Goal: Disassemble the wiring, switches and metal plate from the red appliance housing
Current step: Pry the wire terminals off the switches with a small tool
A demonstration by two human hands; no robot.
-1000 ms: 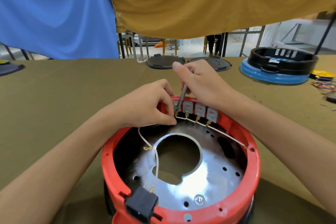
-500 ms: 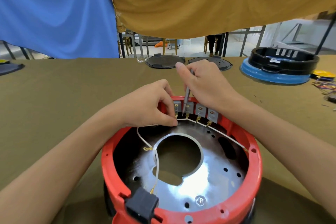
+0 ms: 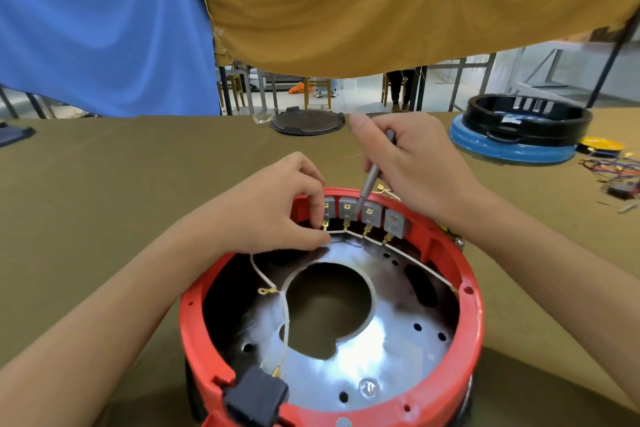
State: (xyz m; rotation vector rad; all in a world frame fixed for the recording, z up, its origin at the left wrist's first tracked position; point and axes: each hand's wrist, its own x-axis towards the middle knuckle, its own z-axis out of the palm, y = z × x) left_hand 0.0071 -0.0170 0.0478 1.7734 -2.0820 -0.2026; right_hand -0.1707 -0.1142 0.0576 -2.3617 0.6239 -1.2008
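The screwdriver (image 3: 372, 174), clenched in the right hand (image 3: 412, 163), had been shifted rightward along the switches (image 3: 369, 215); the white wire (image 3: 398, 248) was pinched by the left hand (image 3: 277, 211). A slip could bend terminals.

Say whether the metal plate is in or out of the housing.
In: the plate lies inside the red housing.

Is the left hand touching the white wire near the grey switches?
Touching. In the head view the left hand pinches the white wire just below the leftmost grey switch.
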